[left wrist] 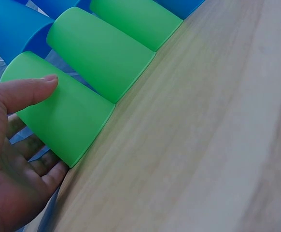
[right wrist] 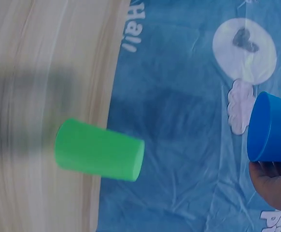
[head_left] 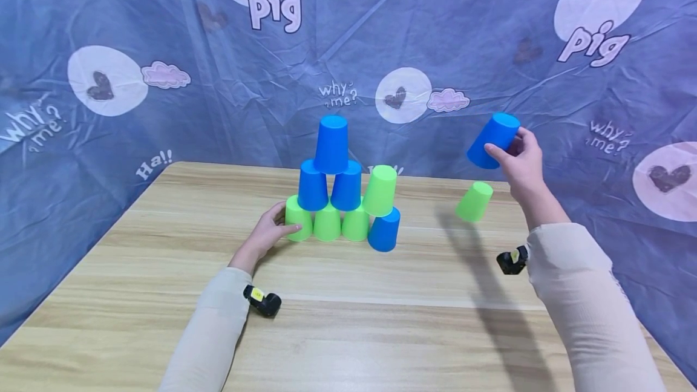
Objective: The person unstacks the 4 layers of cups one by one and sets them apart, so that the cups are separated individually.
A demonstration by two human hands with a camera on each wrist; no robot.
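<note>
My left hand (head_left: pixel 267 231) holds the leftmost green cup (head_left: pixel 299 213) of a stack of upside-down cups, thumb across its front and fingers behind it. Next to it in the bottom row stand two more green cups and a blue cup (head_left: pixel 384 231). Above these are two blue cups (head_left: pixel 346 185) and, at the right, a slightly tilted green cup (head_left: pixel 380 189). A single blue cup (head_left: pixel 332 144) tops the stack. Off to the right, my right hand (head_left: pixel 524 165) grips another blue cup (head_left: pixel 492 138), tilted in the air with its mouth down.
A lone green cup (head_left: pixel 474 201) stands upside down toward the table's back right, below the raised right hand. The wooden table (head_left: pixel 348 331) ends at a blue printed cloth (head_left: pixel 218 114) hanging behind it. Each sleeve carries a small black camera (head_left: pixel 264 301).
</note>
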